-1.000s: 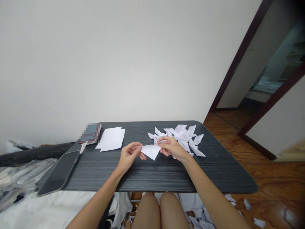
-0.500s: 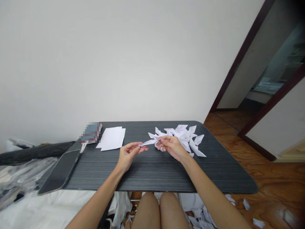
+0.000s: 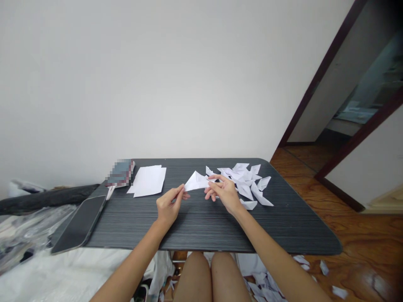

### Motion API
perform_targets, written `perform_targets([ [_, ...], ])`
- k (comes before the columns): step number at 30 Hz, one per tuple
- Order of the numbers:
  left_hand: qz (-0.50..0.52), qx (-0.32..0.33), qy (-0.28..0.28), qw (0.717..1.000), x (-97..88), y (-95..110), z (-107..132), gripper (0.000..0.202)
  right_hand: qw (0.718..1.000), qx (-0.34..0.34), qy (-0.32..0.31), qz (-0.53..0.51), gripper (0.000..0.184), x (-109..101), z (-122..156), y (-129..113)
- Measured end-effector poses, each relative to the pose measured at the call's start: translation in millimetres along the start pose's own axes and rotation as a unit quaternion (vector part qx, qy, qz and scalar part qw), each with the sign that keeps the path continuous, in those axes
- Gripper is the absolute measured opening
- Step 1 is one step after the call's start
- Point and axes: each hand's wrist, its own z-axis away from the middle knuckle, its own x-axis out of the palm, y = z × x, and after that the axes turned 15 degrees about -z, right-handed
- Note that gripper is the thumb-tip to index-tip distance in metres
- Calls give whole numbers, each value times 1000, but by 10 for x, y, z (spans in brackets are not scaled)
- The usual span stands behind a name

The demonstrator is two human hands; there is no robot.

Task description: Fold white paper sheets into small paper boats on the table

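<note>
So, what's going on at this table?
Someone's left hand and right hand hold a folded piece of white paper between them, above the dark table. A loose pile of folded papers lies beyond the right hand. Over on the left are flat white sheets and a dark-screened device.

Watching remotely, I get a dark table (image 3: 289,228), finely lined top, rounded corners. On it, left end: black-screened device (image 3: 80,224), then a pixelated item (image 3: 121,172) with a white strap (image 3: 110,193) near the back edge. Beside that, overlapping white sheets (image 3: 150,181). Right of centre: heaped folded white pieces (image 3: 245,182). Wood-grain floor (image 3: 374,239), lower right: I count scattered paper bits (image 3: 340,292).
</note>
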Motion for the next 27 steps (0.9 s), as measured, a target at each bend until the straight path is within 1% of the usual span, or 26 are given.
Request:
perform_targets([
  [3, -37, 82, -2, 996, -19, 24, -3, 29, 1000, -12, 21, -3, 23, -18, -12, 12],
  [5, -51, 130, -14, 990, -24, 37, 7, 35, 999, -19, 31, -9, 22, -34, -22, 14],
  [7, -66, 166, -15, 984, -23, 36, 27, 38, 999, -26, 33, -14, 22, -43, -28, 5],
  [9, -89, 183, -10, 979, -22, 24, 48, 36, 999, -31, 24, -11, 22, -41, -24, -15],
  [13, -131, 177, -23, 975, -53, 4, 45, 26, 999, -44, -14, 19, 21, -17, 18, -59],
  [16, -164, 153, -28, 974, -103, 18, 4, 16, 995, -51, -46, 67, 17, -6, 60, -68],
  [18, -192, 133, -42, 971, -134, 36, -21, 11, 990, -57, -62, 110, 15, -7, 83, -64],
  [22, -205, 96, -87, 970, -156, 68, -38, 17, 977, -75, -71, 185, 17, -12, 114, -59],
  [27, -173, 46, -114, 977, -165, 87, -10, 20, 966, -71, -84, 234, 18, -25, 138, -71],
])
